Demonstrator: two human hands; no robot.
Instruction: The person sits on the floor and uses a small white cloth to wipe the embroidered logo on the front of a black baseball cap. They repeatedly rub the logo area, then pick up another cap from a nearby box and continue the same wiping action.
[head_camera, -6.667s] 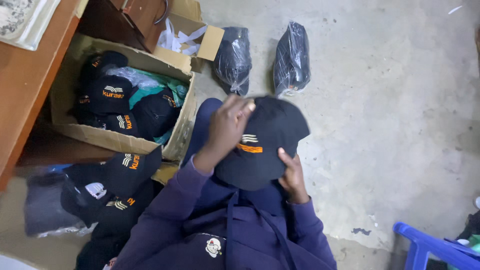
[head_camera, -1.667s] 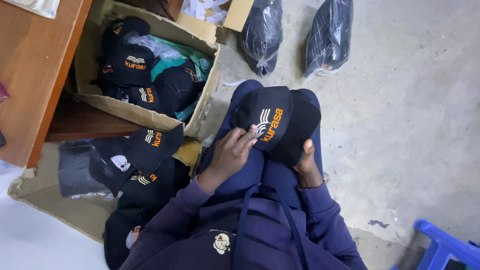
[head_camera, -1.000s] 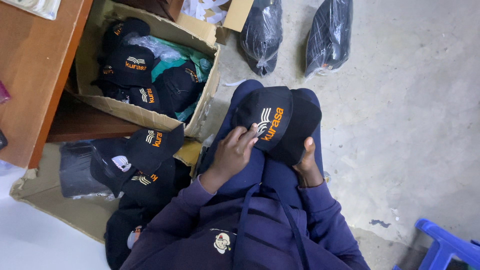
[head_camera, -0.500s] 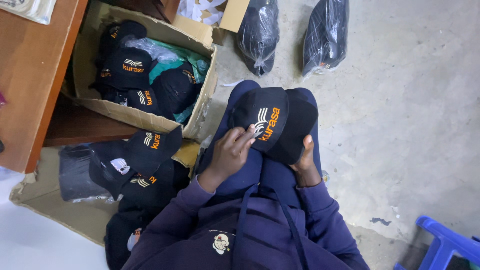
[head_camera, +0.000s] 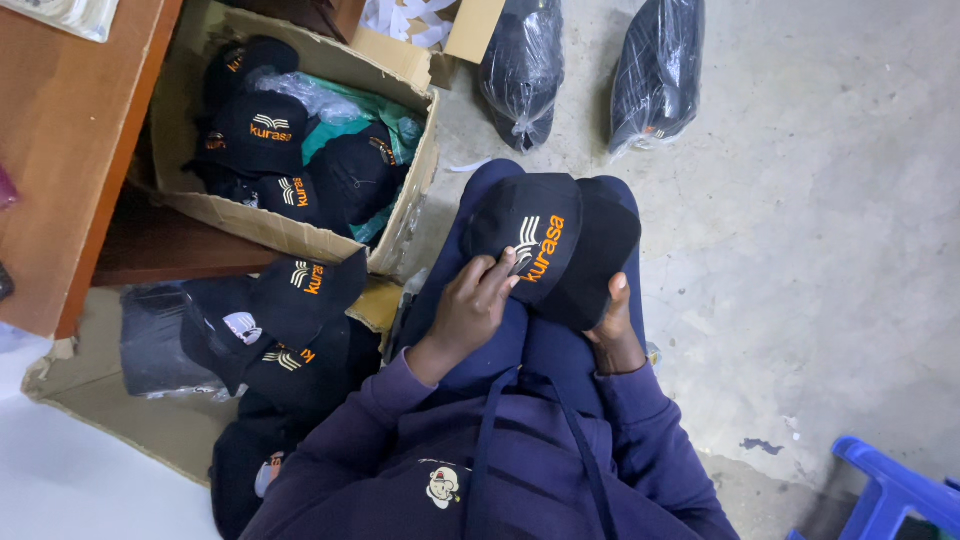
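On the person's lap lies a black fabric baseball cap with an orange-and-white embroidered front (head_camera: 545, 245), crown up. The left hand (head_camera: 470, 310) rests at its seven o'clock edge, fingers together and curled on the front panel by the embroidery. The right hand (head_camera: 612, 325) grips the brim at five o'clock, thumb on top; its other fingers are hidden beneath, so I cannot tell how they sit.

At nine o'clock of the lap, a loose heap of similar black caps (head_camera: 290, 320) lies on flattened cardboard (head_camera: 110, 420). Beyond it, at ten o'clock, an open brown cardboard box (head_camera: 400, 225) holds more caps among clear plastic wrap. At twelve o'clock, two tied clear plastic bags of dark caps (head_camera: 590, 70) stand on the grey concrete floor (head_camera: 820, 200).

By my judgement one cap is in hand, with many loose and few bagged.
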